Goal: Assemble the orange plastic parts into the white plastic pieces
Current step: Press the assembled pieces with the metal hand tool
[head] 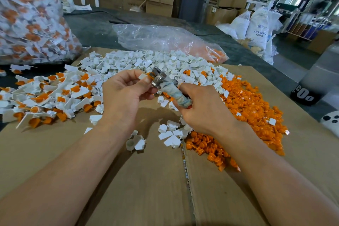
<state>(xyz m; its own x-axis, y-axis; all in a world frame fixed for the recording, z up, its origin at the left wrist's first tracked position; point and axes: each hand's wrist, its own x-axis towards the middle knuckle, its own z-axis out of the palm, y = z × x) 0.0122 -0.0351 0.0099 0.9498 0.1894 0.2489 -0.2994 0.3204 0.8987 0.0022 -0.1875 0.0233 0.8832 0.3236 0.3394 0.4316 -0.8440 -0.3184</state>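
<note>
On the head view, both hands are raised over the cardboard (pixel 146 180). The left hand (pixel 126 95) pinches a small white piece (pixel 142 76) with an orange part (pixel 150 75) at it, right against the metal head of a tool (pixel 165 84). The right hand (pixel 201 110) is wrapped tight round the tool's cloth-bound handle. Behind the hands lies the heap of white pieces (pixel 146 60). The orange heap (pixel 253 108) sits to the right and the joined pieces (pixel 45 95) to the left. A stuffed bag (pixel 27 14) stands far left, and a clear bag (pixel 165 38) lies behind the white heap.
</note>
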